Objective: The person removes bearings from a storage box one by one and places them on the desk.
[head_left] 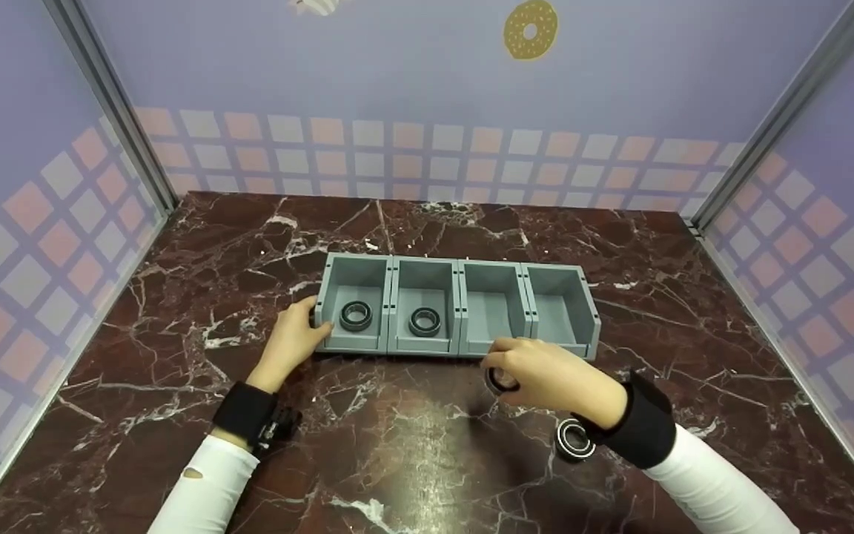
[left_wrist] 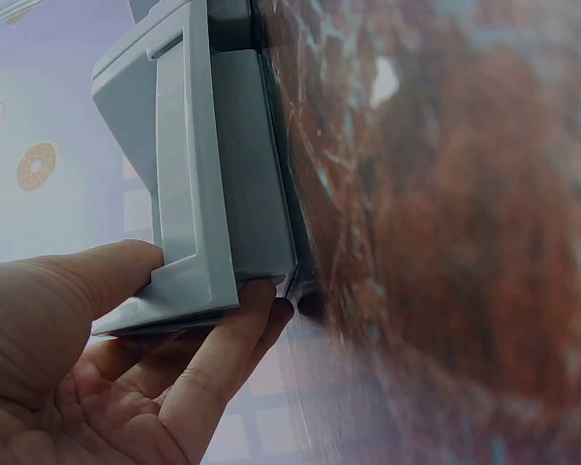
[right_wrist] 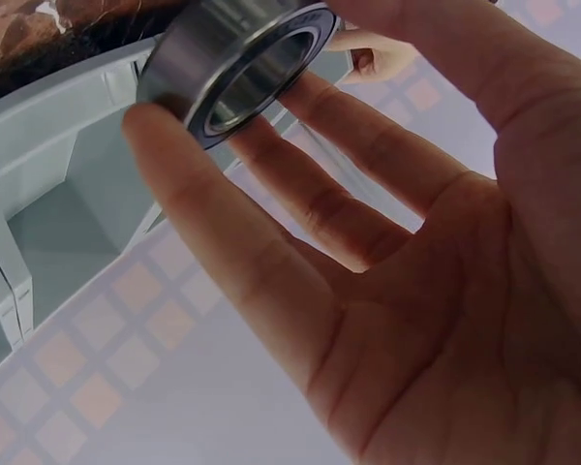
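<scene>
A row of joined grey bins [head_left: 424,345] stands mid-table. My left hand [head_left: 295,337] grips its left end, thumb over the side wall and fingers around the outside, as the left wrist view shows. Between thumb and fingertips my right hand [head_left: 545,373] holds a ball bearing [right_wrist: 247,73], raised in front of the third bin from the left. One bearing [head_left: 356,316] lies in the leftmost bin and another bearing [head_left: 425,322] in the second. No bearing shows in the two right bins. On the table near my right wrist lies one more bearing [head_left: 574,439].
The bins stand on a dark red marbled table [head_left: 427,445]. A lilac back wall [head_left: 412,81] with a checked band closes off the far side. Side walls with metal corner posts [head_left: 112,96] rise at left and right.
</scene>
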A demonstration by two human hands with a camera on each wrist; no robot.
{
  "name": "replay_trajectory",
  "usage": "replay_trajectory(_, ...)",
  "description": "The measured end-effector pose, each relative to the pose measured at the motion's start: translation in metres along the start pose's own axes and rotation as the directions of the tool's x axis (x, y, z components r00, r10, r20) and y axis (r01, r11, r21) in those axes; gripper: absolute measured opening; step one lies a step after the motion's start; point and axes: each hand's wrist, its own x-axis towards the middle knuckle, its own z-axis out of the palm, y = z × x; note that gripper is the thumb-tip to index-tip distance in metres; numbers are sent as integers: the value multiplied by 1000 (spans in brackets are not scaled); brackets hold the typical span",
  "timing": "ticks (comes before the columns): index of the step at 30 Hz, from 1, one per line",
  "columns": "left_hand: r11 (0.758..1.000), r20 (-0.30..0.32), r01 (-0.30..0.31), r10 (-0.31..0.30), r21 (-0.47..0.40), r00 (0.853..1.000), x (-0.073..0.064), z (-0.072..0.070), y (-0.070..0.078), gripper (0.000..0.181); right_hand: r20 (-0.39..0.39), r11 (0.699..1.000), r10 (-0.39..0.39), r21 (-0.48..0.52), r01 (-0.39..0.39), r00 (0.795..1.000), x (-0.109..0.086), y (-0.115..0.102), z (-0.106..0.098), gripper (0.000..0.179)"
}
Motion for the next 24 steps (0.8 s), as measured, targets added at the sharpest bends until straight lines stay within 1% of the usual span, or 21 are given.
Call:
replay_trajectory(4, 1000, 2, 2, -2, -1, 1000, 0, 0, 1, 45, 0, 1000, -2, -18, 2, 1000, -2, -1, 3, 31)
replay_trajectory(12, 1000, 12, 15, -15, -2, 1000, 1, 0, 1, 51, -15, 999, -24, -25, 24, 1000, -5, -3, 12, 27)
replay_trajectory(18, 1000, -1, 6, -6, -14, 1000, 0, -1, 1, 48, -1, 999, -20, -31, 20, 1000, -9, -7, 18, 29)
replay_trajectory(24, 1000, -13, -6, 6, -26, 1000, -1, 0, 0, 45, 30, 999, -17, -43, 18, 999, -10, -12, 22, 29)
